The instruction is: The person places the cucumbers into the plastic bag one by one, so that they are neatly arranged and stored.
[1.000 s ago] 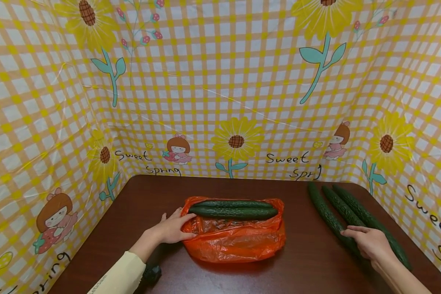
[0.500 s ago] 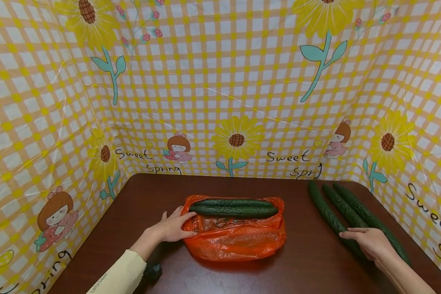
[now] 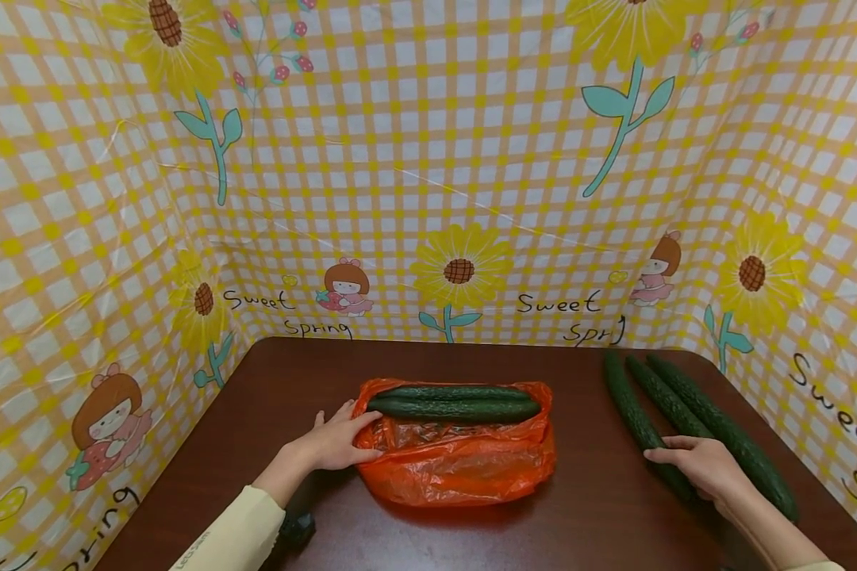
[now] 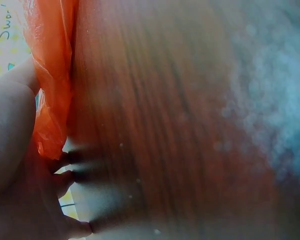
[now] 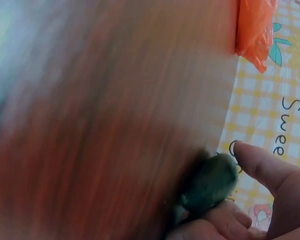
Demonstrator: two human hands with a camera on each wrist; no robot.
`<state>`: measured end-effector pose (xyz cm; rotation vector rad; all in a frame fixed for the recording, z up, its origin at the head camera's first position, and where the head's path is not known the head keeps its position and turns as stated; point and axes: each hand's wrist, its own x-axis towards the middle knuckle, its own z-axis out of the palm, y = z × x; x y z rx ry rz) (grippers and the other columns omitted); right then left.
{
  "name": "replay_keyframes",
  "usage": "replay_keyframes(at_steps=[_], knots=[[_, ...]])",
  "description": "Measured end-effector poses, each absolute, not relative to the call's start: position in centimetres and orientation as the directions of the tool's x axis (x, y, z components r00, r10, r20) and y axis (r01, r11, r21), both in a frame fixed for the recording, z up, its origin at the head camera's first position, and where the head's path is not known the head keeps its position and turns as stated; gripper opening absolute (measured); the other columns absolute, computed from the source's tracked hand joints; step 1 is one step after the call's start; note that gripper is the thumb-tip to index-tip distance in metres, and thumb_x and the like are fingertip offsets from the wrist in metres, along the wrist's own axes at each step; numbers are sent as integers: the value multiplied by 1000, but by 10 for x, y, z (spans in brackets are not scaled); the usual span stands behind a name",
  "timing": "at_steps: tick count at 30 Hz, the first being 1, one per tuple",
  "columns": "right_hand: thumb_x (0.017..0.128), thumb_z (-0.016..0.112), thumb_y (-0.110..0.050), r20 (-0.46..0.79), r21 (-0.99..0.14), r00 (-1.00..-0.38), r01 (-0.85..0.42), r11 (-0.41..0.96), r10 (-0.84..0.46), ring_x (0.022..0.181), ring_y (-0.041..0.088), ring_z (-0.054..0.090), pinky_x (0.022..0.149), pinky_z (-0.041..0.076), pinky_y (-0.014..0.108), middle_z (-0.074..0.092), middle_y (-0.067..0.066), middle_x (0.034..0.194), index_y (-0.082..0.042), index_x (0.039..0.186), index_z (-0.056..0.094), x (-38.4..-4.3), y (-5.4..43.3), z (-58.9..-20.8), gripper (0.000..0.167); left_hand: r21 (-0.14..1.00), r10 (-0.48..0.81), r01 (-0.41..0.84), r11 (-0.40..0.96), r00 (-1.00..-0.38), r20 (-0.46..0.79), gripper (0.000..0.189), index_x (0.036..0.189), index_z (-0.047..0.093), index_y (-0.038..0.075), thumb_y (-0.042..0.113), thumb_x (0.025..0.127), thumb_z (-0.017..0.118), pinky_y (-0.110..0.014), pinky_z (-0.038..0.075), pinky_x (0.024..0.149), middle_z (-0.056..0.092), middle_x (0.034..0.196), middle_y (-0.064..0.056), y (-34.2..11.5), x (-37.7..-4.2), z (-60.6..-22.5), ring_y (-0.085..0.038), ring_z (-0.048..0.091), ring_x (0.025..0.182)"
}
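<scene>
In the head view, an orange plastic bag (image 3: 464,476) lies mid-table with its mouth turned up, and two dark green cucumbers (image 3: 453,409) show lying side by side in it. My left hand (image 3: 332,442) holds the bag's left edge, thumb and index finger over the rim. The left wrist view shows orange plastic (image 4: 55,80) beside that hand. At the right, my right hand (image 3: 703,466) grips the near part of the leftmost cucumber (image 3: 632,408) of three. The right wrist view has this cucumber's end (image 5: 212,182) between thumb and fingers; the palm side is partly cut off.
Two more cucumbers, a middle one (image 3: 667,396) and an outer one (image 3: 721,428), lie slanted near the table's right edge. A small black object (image 3: 298,527) sits by my left forearm. Checked, flower-printed sheeting (image 3: 428,159) walls the dark brown table (image 3: 586,507) at the back and sides.
My right hand has shifted a little left, and the near end of the gripped cucumber has swung left with it, away from the middle one. The left hand and the bag stay put.
</scene>
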<state>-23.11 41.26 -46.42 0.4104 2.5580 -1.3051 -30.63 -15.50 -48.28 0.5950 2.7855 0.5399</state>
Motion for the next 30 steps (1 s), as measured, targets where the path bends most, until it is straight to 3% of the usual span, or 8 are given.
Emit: replay_keyframes(at_steps=[6, 10, 14, 17, 18, 20, 21, 30], knots=[[89, 69, -50, -333, -735, -927, 370, 569, 173, 44, 8, 23, 46, 33, 30, 76, -1, 74, 15, 149, 31, -235, 408, -465, 96, 408, 435, 342, 847, -886, -159, 72, 153, 45, 25, 56, 91, 66, -74, 5, 115, 33, 162, -16, -154, -306, -482, -37, 14, 155], [89, 69, -53, -330, -732, -925, 375, 568, 186, 44, 9, 22, 47, 33, 30, 71, -7, 67, 14, 150, 30, -235, 408, -463, 99, 407, 440, 351, 843, -885, -149, 72, 152, 45, 26, 57, 91, 66, -74, 6, 115, 33, 162, -16, -153, -306, -483, -36, 14, 155], [88, 69, -56, -329, -722, -923, 382, 577, 199, 44, 9, 23, 48, 35, 31, 45, -13, 49, 13, 151, 30, -235, 409, -464, 101, 402, 448, 364, 840, -884, -135, 71, 152, 47, 27, 58, 90, 66, -74, 7, 115, 34, 162, -16, -153, -308, -485, -37, 15, 155], [85, 67, -65, -330, -692, -922, 383, 612, 204, 67, 39, 57, 63, 50, 45, 71, 16, 91, 11, 152, 30, -237, 409, -464, 108, 395, 448, 370, 841, -885, -125, 71, 151, 47, 27, 58, 90, 66, -74, 8, 115, 34, 161, -17, -153, -309, -486, -37, 16, 155], [85, 66, -68, -329, -681, -922, 381, 625, 204, 86, 50, 59, 71, 52, 51, 67, 29, 114, 10, 152, 31, -238, 408, -464, 109, 394, 447, 370, 842, -886, -123, 71, 151, 47, 27, 58, 90, 66, -74, 8, 115, 34, 161, -17, -153, -309, -486, -37, 16, 155], [83, 65, -72, -328, -664, -924, 375, 647, 199, 122, 63, 40, 87, 48, 63, 32, 43, 149, 9, 153, 31, -239, 408, -466, 111, 392, 445, 368, 843, -887, -122, 71, 151, 47, 27, 58, 91, 66, -74, 8, 115, 35, 161, -16, -154, -308, -486, -37, 16, 155], [83, 64, -73, -328, -656, -924, 372, 657, 195, 132, 65, 26, 92, 44, 66, 12, 44, 154, 8, 153, 31, -239, 408, -467, 112, 395, 443, 365, 843, -888, -126, 71, 151, 47, 26, 57, 91, 66, -74, 8, 115, 35, 161, -16, -154, -307, -487, -37, 16, 155], [85, 66, -68, -317, -649, -928, 364, 668, 197, 132, 65, 27, 96, 42, 67, 15, 45, 153, 10, 150, 36, -242, 407, -471, 106, 393, 444, 364, 844, -887, -131, 72, 152, 47, 27, 59, 90, 66, -75, 8, 114, 35, 161, -15, -157, -308, -490, -37, 16, 155]])
